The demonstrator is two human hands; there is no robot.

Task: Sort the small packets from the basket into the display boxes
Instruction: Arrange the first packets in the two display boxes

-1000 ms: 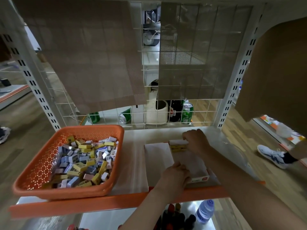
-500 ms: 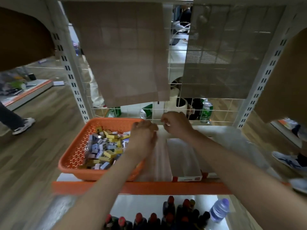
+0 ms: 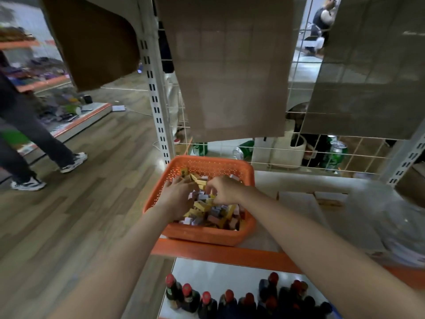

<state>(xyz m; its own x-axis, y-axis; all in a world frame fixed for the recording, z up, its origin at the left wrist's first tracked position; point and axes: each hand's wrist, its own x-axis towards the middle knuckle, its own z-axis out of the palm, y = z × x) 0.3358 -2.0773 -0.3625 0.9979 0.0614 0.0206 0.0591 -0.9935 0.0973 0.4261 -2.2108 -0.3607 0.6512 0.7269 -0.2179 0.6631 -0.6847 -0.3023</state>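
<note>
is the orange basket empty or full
Well filled: the orange basket holds a heap of yellow, purple and pink small packets, and the left hand and right hand reach in among them.

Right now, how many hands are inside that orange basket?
2. The left hand is among the small packets on the left of the orange basket; the right hand is over them, further right.

**Both hands forward, close together**

The left forearm (image 3: 128, 247) runs up from the lower left and the right forearm (image 3: 299, 224) from the lower right, both bare and converging. The left hand (image 3: 181, 196) lies palm down, fingers stretched forward and loosely spread. The right hand (image 3: 226, 189) sits just beside it, knuckles up, fingers curled toward the left. Whether they pinch anything is too blurred to tell.
</note>
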